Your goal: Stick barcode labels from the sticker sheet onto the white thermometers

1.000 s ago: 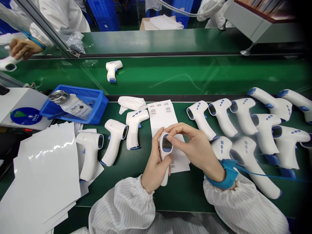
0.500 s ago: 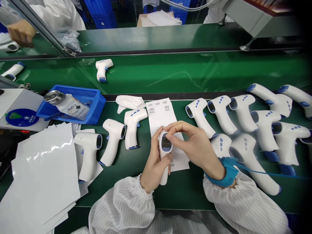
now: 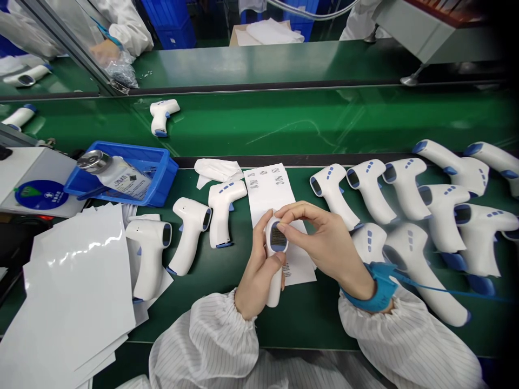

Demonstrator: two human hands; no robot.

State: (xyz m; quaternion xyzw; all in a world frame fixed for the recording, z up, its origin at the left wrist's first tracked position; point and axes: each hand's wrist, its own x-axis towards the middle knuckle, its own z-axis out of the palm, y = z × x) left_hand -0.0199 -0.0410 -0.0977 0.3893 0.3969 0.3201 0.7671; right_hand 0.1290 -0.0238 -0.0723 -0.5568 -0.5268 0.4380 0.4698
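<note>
My left hand (image 3: 257, 275) is wrapped around the handle of a white infrared thermometer (image 3: 275, 237), which stands upright with its dark display facing up toward me. The fingertips of my right hand (image 3: 320, 232) pinch the top edge of the display. Under the thermometer lies a printed white label sheet (image 3: 267, 189). The nearest other thermometers lie on the green bench top on both sides of my hands, with a white one (image 3: 221, 213) just to the left. A blue wrist strap (image 3: 377, 292) circles my right wrist.
Several white thermometers (image 3: 405, 189) crowd the right side. A blue plastic tray (image 3: 162, 173) and a stack of glossy white sheets (image 3: 73, 281) stand at the left. Behind runs a green conveyor belt (image 3: 324, 121) carrying a thermometer (image 3: 162, 116). A co-worker's hand (image 3: 105, 51) is at the top left.
The thermometer on the conveyor belt has moved left. The co-worker's hand has risen up and to the right. My hands have barely moved.
</note>
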